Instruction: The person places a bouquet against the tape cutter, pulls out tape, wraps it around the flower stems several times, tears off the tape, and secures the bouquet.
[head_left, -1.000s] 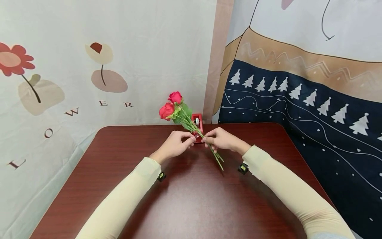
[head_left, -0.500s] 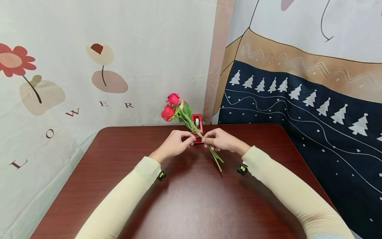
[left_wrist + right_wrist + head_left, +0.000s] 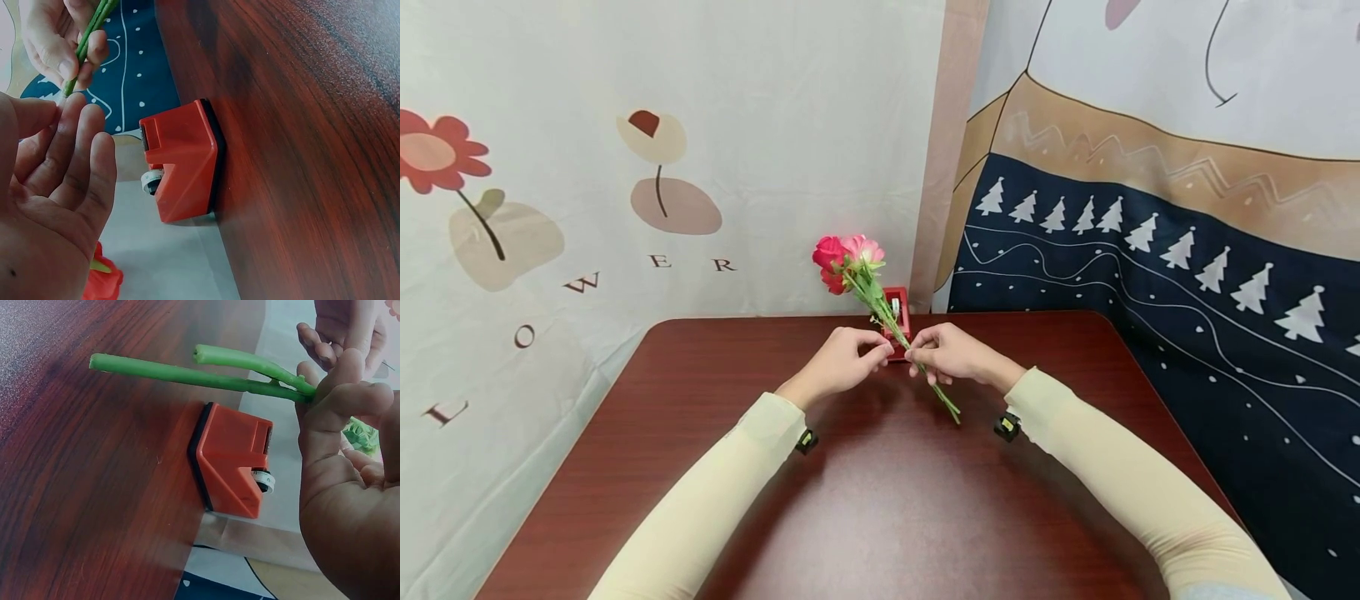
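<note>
My right hand point(image 3: 951, 352) pinches the stems of a small bunch of flowers point(image 3: 848, 260), red roses and a pink bloom. The bunch leans up and to the left, its green stem ends point(image 3: 162, 370) sticking out below my fingers. Close beside the stems, my left hand point(image 3: 844, 360) holds thumb and forefinger together on a thin strip of clear tape point(image 3: 60, 98), mostly hidden by the fingertips. Behind both hands a red tape dispenser point(image 3: 184, 165) stands on the table, a small white roll point(image 3: 263, 480) in it.
The dark red wooden table point(image 3: 880, 500) runs back to a pale cloth point(image 3: 790, 167) printed with flowers and letters. On the right hangs a dark blue cloth point(image 3: 1075, 258) with white trees. A small black camera point(image 3: 1007, 427) sits under each wrist.
The bunch has turned about its stems between my right fingers: the pink bloom now faces forward and the red roses have shifted. My left hand has stayed nearly still.
</note>
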The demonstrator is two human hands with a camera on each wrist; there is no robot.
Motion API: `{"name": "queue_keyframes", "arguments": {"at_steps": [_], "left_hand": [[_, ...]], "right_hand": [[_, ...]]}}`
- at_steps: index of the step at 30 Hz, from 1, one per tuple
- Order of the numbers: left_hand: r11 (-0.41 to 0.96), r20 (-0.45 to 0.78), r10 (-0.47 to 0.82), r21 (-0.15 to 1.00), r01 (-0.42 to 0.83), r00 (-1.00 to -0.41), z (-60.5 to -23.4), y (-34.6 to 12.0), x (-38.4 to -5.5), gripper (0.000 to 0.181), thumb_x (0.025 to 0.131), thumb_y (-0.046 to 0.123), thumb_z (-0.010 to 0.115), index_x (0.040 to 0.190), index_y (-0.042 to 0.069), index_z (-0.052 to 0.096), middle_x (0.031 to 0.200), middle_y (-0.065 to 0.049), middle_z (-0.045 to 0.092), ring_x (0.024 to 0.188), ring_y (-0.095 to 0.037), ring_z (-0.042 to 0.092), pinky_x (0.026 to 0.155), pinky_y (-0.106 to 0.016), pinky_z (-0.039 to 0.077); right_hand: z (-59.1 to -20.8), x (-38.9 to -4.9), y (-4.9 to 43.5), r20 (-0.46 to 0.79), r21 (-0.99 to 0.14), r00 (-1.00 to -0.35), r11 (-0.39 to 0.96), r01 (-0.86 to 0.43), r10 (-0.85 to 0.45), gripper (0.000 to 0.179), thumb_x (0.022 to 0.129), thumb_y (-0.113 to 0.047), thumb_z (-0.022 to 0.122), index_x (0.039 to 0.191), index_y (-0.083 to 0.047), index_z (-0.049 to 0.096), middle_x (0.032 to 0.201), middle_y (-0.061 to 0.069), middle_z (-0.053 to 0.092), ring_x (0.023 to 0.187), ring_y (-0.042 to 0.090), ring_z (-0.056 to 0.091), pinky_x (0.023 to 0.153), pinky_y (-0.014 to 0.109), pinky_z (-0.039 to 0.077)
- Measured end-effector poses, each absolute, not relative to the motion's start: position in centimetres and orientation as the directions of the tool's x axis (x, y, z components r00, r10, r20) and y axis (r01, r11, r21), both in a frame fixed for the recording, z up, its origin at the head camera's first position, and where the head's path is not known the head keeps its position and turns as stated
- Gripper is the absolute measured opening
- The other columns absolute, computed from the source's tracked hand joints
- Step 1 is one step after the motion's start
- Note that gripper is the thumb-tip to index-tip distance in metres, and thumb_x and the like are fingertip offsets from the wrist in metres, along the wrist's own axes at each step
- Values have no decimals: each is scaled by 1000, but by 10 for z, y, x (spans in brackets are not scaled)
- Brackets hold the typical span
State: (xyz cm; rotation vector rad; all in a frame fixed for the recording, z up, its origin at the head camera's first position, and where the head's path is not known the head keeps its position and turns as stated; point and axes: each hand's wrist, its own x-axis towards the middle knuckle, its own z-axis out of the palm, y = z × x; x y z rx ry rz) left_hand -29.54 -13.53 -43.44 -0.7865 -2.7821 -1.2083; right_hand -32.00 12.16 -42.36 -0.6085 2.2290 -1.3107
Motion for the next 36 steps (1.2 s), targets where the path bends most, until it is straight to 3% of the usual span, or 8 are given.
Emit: {"name": "queue_keyframes", "arguments": {"at_steps": [8,11,17,26,33,36], "left_hand": [[586,196,435,680,442,-879,-434,-135,-296,28,111,29,65,103,9,83,90,-16,81,76,-13,71,77,-34,57],[584,197,436,681,443,-878,-436,-135,-296,27,111,29,65,102,11,83,89,-16,81,76,-14,71,76,-34,57],[584,201,439,676,448,-876,-438,-134,-296,26,111,28,65,101,12,83,88,-13,81,76,-14,70,76,-35,57],[571,212,447,680,460,-869,-438,-132,-294,26,111,26,66,106,7,84,90,-16,81,80,-23,74,78,-37,57],[587,216,446,662,466,-869,-437,-131,-293,25,110,26,66,103,9,84,89,-14,82,76,-12,70,77,-35,57],[592,219,443,656,467,-869,-437,-132,-293,23,110,25,67,101,11,84,87,-9,81,75,-10,69,76,-33,57]], "right_hand": [[-425,-320,120,-178,-892,-786,435,-125,-591,23,109,-19,68,116,2,71,105,29,77,57,15,65,59,32,59],[-426,-321,121,-189,-897,-782,429,-109,-593,28,109,-20,70,119,6,69,101,24,77,58,16,67,63,36,62],[-428,-320,121,-204,-900,-780,427,-89,-591,20,107,-19,73,110,0,69,91,10,76,58,16,68,62,33,63],[-431,-318,120,-189,-910,-796,408,-78,-575,15,105,-16,76,104,-4,68,89,10,75,58,16,69,60,31,62],[-432,-317,116,-186,-902,-809,423,-84,-558,21,104,-13,77,115,5,75,103,33,75,58,15,71,60,32,64],[-432,-317,116,-191,-888,-811,450,-98,-552,26,104,-14,77,119,8,76,106,36,75,57,14,70,59,30,63]]}}
